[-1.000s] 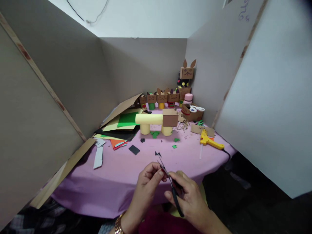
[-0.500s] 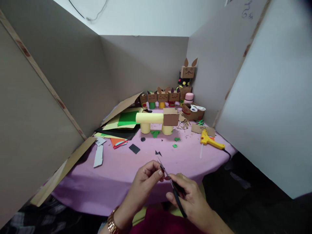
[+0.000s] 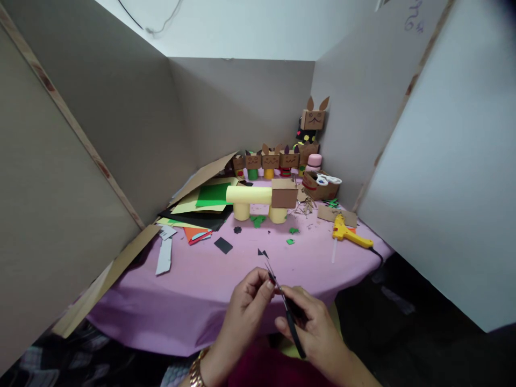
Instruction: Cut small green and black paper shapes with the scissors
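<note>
My right hand (image 3: 312,325) is closed round black-handled scissors (image 3: 288,312) whose blades point up and away over the near edge of the table. My left hand (image 3: 250,301) pinches a tiny dark scrap of paper (image 3: 271,278) right at the blades, thumb and fingers pressed together. Both hands hover just in front of the purple tablecloth (image 3: 201,279). Two small black triangles (image 3: 262,252) lie on the cloth just beyond the scissor tips.
A yellow tube figure with a brown box head (image 3: 262,201) stands mid-table. Coloured paper sheets (image 3: 201,207) lie at the left, a yellow glue gun (image 3: 349,234) at the right. Small box-head figures (image 3: 274,161) line the back. Cardboard walls enclose the table.
Hands and scissors stay in nearly the same place; the view shifts slightly. The left fingers keep their pinch at the blades.
</note>
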`<action>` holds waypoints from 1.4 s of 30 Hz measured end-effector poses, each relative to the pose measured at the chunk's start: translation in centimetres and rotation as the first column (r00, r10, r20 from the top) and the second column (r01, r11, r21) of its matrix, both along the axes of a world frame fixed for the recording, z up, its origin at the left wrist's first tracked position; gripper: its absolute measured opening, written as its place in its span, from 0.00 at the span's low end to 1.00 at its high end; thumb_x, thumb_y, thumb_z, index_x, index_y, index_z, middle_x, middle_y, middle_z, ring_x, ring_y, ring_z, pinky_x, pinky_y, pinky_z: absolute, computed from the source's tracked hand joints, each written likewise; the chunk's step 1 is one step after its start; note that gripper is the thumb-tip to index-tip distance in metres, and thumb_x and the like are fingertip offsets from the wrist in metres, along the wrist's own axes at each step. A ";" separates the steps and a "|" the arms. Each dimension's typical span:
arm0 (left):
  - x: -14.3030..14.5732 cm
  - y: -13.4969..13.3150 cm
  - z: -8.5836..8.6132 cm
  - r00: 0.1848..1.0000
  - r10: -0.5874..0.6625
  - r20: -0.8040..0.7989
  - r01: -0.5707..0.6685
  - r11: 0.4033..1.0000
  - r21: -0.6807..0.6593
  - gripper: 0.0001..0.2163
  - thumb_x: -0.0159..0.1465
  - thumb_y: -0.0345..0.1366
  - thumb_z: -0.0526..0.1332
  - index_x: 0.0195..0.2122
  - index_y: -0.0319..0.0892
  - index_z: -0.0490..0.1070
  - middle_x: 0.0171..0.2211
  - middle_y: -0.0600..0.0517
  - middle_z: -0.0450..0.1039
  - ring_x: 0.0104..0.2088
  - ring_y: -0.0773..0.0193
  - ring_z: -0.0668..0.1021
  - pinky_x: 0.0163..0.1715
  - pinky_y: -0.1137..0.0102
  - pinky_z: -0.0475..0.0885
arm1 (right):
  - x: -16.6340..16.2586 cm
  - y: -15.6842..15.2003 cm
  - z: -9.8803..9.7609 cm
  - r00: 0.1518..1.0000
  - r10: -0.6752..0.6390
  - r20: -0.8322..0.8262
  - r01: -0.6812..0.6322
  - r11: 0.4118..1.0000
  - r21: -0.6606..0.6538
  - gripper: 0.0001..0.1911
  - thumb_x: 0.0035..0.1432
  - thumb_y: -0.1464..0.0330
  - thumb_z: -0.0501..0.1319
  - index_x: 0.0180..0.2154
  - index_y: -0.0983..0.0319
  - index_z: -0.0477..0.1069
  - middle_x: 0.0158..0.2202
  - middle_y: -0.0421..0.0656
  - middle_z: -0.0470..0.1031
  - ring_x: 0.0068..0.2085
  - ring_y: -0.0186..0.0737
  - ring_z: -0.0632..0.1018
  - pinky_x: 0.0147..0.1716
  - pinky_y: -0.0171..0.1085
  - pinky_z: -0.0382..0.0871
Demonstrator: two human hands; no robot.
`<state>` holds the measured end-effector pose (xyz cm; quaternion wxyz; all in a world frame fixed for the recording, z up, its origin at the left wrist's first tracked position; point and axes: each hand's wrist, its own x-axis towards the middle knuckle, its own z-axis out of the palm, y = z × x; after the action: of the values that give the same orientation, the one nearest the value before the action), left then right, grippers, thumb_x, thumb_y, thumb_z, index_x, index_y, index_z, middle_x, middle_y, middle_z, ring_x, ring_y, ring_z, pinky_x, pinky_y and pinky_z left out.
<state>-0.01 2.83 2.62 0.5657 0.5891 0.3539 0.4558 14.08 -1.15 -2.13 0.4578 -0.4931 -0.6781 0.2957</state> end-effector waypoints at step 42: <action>-0.3 0.5 0.6 0.998 -0.025 -0.053 0.021 0.998 -0.061 0.07 0.56 0.35 0.60 0.23 0.41 0.67 0.21 0.56 0.66 0.25 0.66 0.67 0.27 0.74 0.61 | -0.3 0.1 0.6 0.971 0.085 -0.225 -0.093 0.995 -0.026 0.16 0.54 0.62 0.60 0.45 0.61 0.71 0.33 0.44 0.74 0.33 0.40 0.73 0.39 0.38 0.68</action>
<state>-0.29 3.35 3.17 0.5787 0.5878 0.3757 0.4224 13.82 -1.06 -1.56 0.5083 -0.4341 -0.6383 0.3818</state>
